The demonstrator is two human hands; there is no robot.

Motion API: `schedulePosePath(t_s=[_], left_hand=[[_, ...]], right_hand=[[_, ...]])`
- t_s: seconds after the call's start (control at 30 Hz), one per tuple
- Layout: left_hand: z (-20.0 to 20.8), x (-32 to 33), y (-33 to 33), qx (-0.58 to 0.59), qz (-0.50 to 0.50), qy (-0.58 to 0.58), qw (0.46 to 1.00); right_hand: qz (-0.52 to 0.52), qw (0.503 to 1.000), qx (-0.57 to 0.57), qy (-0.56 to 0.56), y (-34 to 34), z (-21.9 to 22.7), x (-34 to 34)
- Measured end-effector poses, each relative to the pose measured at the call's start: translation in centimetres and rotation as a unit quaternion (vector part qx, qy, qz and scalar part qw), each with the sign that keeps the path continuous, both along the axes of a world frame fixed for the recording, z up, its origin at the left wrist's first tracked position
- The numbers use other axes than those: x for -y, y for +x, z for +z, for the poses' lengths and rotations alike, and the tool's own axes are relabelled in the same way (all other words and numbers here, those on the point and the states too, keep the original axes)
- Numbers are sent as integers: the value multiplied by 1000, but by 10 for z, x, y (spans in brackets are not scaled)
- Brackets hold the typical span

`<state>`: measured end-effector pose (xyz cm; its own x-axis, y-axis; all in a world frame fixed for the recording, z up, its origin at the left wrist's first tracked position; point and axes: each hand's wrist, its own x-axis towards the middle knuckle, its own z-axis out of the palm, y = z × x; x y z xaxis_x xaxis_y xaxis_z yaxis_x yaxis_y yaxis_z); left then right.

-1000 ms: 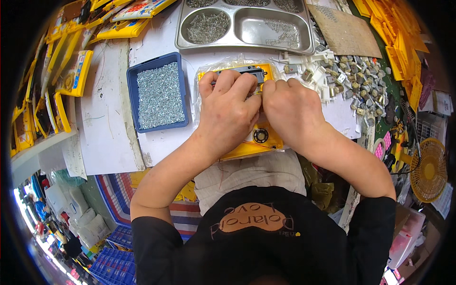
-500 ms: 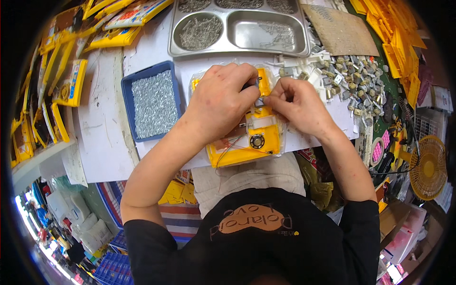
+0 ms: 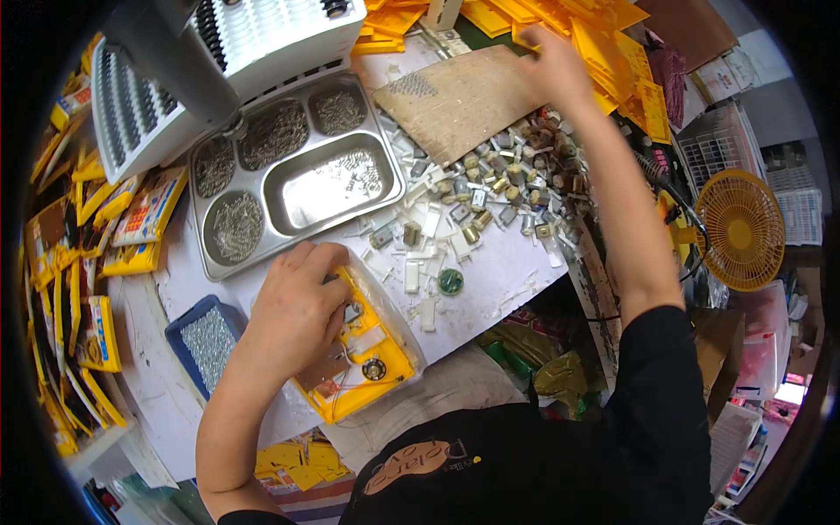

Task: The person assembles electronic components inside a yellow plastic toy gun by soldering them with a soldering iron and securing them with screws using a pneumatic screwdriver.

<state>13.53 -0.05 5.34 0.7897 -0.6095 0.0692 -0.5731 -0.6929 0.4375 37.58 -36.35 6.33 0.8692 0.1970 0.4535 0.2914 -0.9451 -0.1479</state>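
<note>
Noted yellow casing [image 3: 394,354] at lower centre of frame, partly beneath and to right of curled left hand [image 3: 297,306]; unable to confirm grip, with fingertips hidden. Observed right hand [image 3: 557,70] well apart, upper right, beside yellow panels [image 3: 612,52]; unable to tell whether gripping.

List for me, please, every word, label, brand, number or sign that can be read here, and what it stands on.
Black shirt: lettering on and around a tan patch, partly legible; I leave its wording uncopied.
Printed yellow cases at the left: coloured print, too small to read.
Open yellow case under the left hand: no readable text.
Nothing else is clear enough to read.
</note>
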Motion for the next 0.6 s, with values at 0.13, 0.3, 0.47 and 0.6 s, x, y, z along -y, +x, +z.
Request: schedulePosePath(t_s=[0.13, 0.3, 0.47, 0.6], left_hand=[[1, 4, 7, -42, 9, 21, 999], [3, 8, 11, -47, 39, -13, 998], [-12, -4, -8, 4, 118, 16, 993], [-13, -4, -10, 52, 114, -34, 992]], right_hand=[[-279, 908, -104, -295, 98, 9, 123], [-209, 944, -252, 38, 189, -10, 262], [-308, 936, -157, -70, 189, -76, 173], [-286, 953, -87, -46, 172, -29, 260]])
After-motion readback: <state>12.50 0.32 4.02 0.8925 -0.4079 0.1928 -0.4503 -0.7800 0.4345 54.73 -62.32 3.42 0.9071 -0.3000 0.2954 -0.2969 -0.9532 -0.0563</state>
